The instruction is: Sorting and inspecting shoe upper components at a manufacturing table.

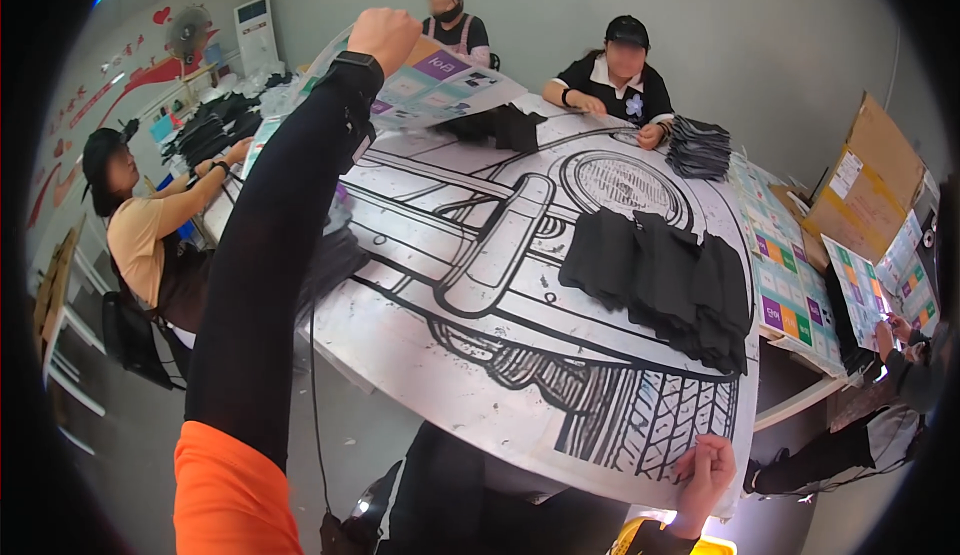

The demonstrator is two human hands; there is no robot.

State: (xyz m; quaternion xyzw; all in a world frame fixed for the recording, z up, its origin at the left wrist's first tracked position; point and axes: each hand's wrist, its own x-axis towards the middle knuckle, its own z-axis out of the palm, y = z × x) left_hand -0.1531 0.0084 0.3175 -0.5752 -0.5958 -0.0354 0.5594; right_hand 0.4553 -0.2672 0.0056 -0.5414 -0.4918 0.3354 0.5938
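My left hand [385,40] is raised over the far side of the table, its fingers closed in a fist on a printed sheet [445,90] with coloured squares. The sheet hangs slanted above some black cloth pieces [495,127]. My right hand [708,465] rests at the near right table edge, fingers loosely curled and slightly apart, with nothing seen in it. Ahead of it, a fanned pile of folded black cloth pieces [660,285] lies on the table [420,325], whose white cover bears a black line drawing of a car. Another dark pile [335,260] is partly behind my left arm.
Co-workers sit around the table: one at the left [140,225], two at the far side [625,80]. Near the latter stands a dark cloth stack [698,147]. At right are more printed sheets [790,285], a cardboard box [865,180] and another person's hand [885,335]. A cable [315,405] hangs at left.
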